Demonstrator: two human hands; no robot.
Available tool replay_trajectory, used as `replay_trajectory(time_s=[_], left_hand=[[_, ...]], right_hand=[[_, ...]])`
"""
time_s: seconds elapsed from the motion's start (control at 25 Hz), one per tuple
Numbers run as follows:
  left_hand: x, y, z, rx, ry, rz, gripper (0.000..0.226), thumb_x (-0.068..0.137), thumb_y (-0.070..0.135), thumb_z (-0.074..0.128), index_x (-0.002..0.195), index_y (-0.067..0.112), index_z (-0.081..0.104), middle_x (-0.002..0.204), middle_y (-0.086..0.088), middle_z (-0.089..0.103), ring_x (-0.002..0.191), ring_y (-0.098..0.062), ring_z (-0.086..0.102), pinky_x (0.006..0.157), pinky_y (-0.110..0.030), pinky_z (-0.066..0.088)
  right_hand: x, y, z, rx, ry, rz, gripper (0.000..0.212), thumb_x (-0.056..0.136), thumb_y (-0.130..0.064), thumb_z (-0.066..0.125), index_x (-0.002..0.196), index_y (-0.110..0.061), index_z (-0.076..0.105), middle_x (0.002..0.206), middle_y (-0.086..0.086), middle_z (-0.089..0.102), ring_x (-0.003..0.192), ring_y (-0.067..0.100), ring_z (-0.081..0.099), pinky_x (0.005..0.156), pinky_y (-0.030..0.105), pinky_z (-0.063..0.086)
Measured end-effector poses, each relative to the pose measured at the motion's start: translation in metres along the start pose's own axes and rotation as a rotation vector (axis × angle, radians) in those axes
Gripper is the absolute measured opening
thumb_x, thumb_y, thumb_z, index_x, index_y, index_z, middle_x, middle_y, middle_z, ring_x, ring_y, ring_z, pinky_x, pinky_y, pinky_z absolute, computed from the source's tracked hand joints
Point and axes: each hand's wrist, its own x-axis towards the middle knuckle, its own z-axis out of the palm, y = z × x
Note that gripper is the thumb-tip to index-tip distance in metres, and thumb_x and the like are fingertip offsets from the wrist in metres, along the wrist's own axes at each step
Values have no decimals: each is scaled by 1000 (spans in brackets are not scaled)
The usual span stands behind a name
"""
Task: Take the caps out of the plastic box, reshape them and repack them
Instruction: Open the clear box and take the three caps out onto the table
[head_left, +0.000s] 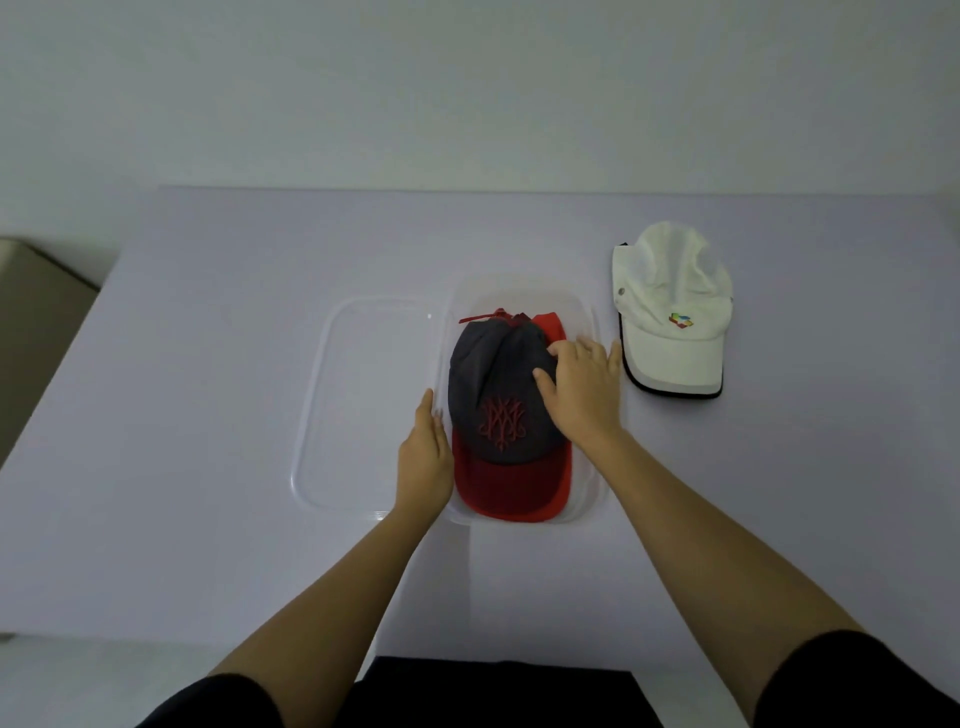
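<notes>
Plastic box, clear and rectangular (589, 483), stood open at the middle of the pale lilac table (208, 364). Its clear flat lid (363, 405) lay on the table touching the box's left side. Inside the box lay a grey fabric cap with a dark red brim (498, 395), brim toward the person, on top of a bright red cap (548, 327) whose edges showed beyond it. A white fabric cap with a small coloured logo (670, 306) lay on the table just right of the box, outside it. The left hand (423, 457) was released, its straight fingers flat against the box's left wall. The right hand (582, 389) rested on the grey cap's crown, thumb and curled fingers apparently grasping the fabric.
</notes>
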Motion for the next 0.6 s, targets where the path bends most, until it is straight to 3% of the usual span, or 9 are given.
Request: replay_trajectory(time_s=[0.12,0.2,0.28,0.4,0.48,0.6], left_hand=[[-3,6,-6,40,25,63,50,102,28,27,149,13,17,155,-8,27,142,-24,28,113,-31,23],[-4,19,-14,29,85,166,55,100,33,33,150,15,15,158,-4,17,146,-17,16,115,-27,16],[-6,41,-18,-114,58,213,62,97,41,39,150,20,13,159,1,17,145,-14,18,117,-29,17],[-16,85,-8,-301,-43,292,63,94,42,39,149,23,15,156,7,23,141,-8,27,117,-37,28],[-30,113,14,-323,-137,370,62,95,39,37,150,22,15,156,8,21,142,-4,23,118,-33,24],[-58,140,57,-292,-299,470,65,94,40,43,150,27,11,154,15,17,142,-1,18,117,-24,19]], right_hand=[[-11,-12,-12,376,37,-45,28,95,-27,47,118,-10,49,106,7,63,98,27,59,86,38,43],[-19,-17,-24,629,42,-90,30,97,-24,45,122,-8,48,112,6,61,102,22,58,86,34,48],[-23,-17,-42,775,156,-109,28,97,-20,44,119,-5,50,110,2,58,102,16,56,91,31,47],[-29,-3,-79,813,426,-79,24,96,-14,45,115,-2,53,107,0,56,101,9,54,92,23,45],[-38,23,-101,769,557,-43,21,96,-12,47,114,-3,53,107,1,55,101,10,53,92,19,44],[-61,84,-116,731,621,93,23,95,-20,48,115,-8,52,110,2,54,103,15,53,90,20,44]])
